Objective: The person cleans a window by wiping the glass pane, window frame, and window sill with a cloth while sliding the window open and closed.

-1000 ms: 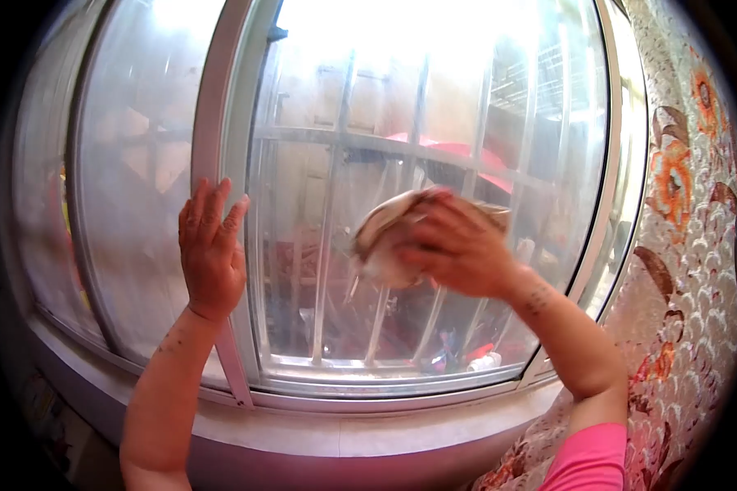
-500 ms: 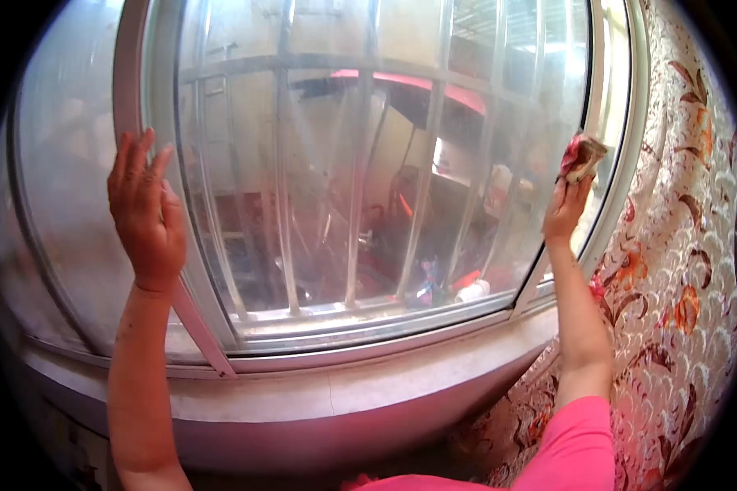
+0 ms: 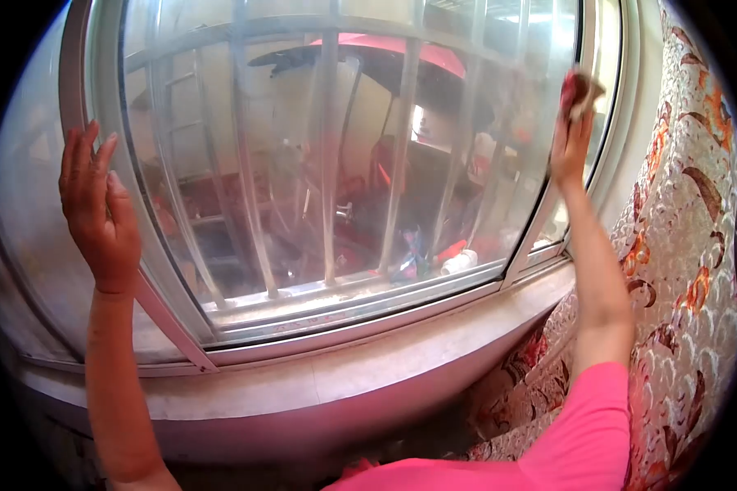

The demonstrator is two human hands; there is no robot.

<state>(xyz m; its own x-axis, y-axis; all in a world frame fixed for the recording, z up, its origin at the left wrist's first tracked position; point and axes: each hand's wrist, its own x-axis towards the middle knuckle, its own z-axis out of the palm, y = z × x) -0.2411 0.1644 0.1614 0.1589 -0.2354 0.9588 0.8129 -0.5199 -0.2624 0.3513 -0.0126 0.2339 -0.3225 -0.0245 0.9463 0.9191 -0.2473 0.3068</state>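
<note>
A framed sliding window pane [image 3: 303,164] fills the middle of the view, with pale vertical bars behind the glass. At its right edge my right hand [image 3: 571,147] is raised and closed on a dark red and beige cloth [image 3: 579,92], which lies against the window frame. Over on the left side, my left hand [image 3: 100,209] rests at the pink-toned upright of the frame [image 3: 75,65]. Its fingers are stretched upward and hold nothing.
A pale sill [image 3: 319,380] runs below the window. A patterned curtain [image 3: 687,270] with orange and brown leaves hangs at the right, close to my right arm. Beyond the glass are a red canopy-like shape [image 3: 401,51] and a white roll-shaped object [image 3: 460,262].
My right hand has moved up along the window's right edge with the cloth. The view has shifted, so the window and my left hand appear further left.
</note>
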